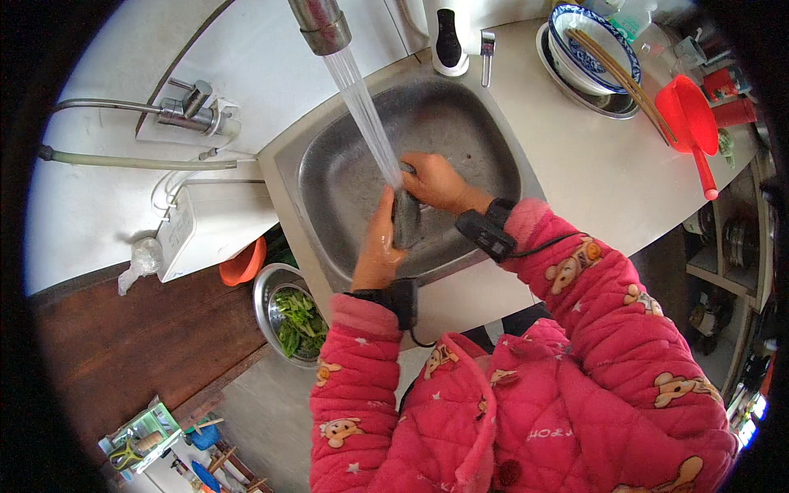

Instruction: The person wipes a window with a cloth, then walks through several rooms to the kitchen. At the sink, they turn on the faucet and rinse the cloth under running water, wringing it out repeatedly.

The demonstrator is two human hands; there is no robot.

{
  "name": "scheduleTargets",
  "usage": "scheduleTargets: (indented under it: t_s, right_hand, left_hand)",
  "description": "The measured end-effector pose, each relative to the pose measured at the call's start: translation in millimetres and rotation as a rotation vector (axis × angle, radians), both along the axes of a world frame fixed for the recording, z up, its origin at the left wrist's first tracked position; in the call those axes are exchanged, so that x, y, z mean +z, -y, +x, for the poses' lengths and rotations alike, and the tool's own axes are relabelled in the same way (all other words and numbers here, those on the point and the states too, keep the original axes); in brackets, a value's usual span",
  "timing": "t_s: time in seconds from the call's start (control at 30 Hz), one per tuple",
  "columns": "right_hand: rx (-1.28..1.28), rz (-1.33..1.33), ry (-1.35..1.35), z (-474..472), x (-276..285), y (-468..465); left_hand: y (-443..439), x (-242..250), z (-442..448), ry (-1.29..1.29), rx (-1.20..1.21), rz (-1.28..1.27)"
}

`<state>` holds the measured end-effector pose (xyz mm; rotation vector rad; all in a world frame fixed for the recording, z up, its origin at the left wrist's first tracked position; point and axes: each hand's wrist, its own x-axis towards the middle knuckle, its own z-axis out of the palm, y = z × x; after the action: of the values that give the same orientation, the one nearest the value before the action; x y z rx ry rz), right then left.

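Note:
Water pours from a metal faucet spout [327, 34] into a stainless steel sink [468, 123]. Over the basin, my left hand [379, 243] grips the lower left side of a dark grey, elongated object [405, 222]. My right hand [441, 182] holds the same object near its upper end, fingers curled around it. The stream [363, 111] lands on it between my hands. My fingers and the splashing water partly cover the object, so I cannot tell exactly what it is.
Left of the sink, a steel bowl [265, 308] holds leafy greens [299, 323] beside an orange-red basin [243, 262]. On the right counter stand a blue-and-white bowl [558, 34], wooden chopsticks [610, 71] and a red plastic ladle [687, 123]. A wall valve [191, 114] juts out at left.

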<state>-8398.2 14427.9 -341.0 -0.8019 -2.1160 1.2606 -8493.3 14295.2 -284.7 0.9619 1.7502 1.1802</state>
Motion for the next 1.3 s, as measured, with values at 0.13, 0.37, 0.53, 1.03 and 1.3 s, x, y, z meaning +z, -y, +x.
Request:
scheduleTargets:
  t_s: [0.13, 0.37, 0.53, 1.03, 1.3]
  right_hand:
    - [0.287, -0.245, -0.098, 16, 11, -24]
    - [0.545, -0.226, 0.553, 28, 2, -25]
    - [-0.016, -1.25, -0.55, 28, -11, -7]
    - [0.028, -0.076, 0.328, -17, 9, 35]
    - [-0.11, -0.053, 0.058, -10, 13, 31]
  left_hand:
    - [12, -9, -31, -0.185, -0.22, 0.16]
    - [5, -16, -54, -0.38, -0.284, 0.256]
    - [6, -32, -33, 0.202, 0.129, -0.055]
    - [-6, -77, -7, 0.16, 0.191, -0.167]
    - [-6, -42, -7, -0.065, 0.175, -0.234]
